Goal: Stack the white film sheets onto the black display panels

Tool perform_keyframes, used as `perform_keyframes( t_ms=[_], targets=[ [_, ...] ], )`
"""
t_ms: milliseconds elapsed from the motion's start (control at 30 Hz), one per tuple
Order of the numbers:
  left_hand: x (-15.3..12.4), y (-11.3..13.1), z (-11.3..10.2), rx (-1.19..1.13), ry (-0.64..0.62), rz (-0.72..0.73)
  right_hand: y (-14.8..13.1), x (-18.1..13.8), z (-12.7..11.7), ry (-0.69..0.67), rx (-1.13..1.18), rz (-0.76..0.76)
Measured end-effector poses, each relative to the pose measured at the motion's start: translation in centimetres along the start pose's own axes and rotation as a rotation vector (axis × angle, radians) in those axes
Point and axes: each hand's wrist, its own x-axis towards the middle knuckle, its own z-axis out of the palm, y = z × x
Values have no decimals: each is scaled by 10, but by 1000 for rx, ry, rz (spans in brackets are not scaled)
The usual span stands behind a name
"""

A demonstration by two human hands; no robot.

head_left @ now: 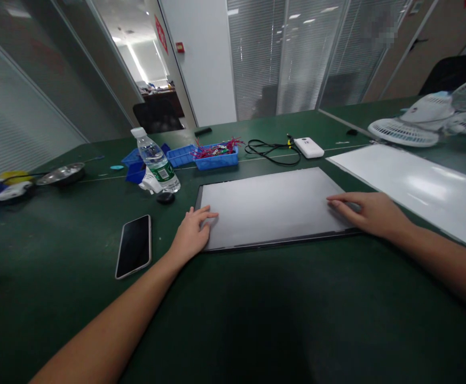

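Observation:
A flat grey panel (pixel 270 205) with a thin dark frame lies on the green table (pixel 233 320) in front of me. My left hand (pixel 191 234) rests on its near left corner, fingers stretched flat on the surface. At the near right corner lies my right hand (pixel 366 212), palm down with fingers extended toward the left. Neither hand holds anything.
A black phone (pixel 134 246) lies left of the panel. Behind it stand a water bottle (pixel 157 162), a dark cap (pixel 165 198) and blue bins (pixel 216 154) with red clips. A cable (pixel 273 150), a white power bank (pixel 308 147), a white board (pixel 412 184) and fans (pixel 425 120) are at the right.

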Motion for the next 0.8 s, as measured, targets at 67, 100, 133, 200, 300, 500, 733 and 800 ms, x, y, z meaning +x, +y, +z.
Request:
perform_keyframes(
  t_ms=[67,100,133,200,300,500,733,800],
  targets=[
    [1,-3,1,-9,6,0,-3,0,0,-19,44,-64],
    [1,-4,2,-11,4,-1,-4,0,-1,-24,57,-78],
    [1,-5,2,-7,-2,-1,-4,0,-2,-22,59,-73],
    [0,-7,3,18,-19,10,0,2,-7,0,22,4],
    [-3,-6,3,82,-50,69,21,4,-18,84,-155,208],
    [-6,3,-3,156,-98,97,100,-3,-22,-33,-457,561],
    [-5,0,-3,169,-104,107,129,-4,-13,-263,-351,755],
    [-5,-1,-2,166,-103,113,124,-4,-13,-245,-373,732]
  ],
)
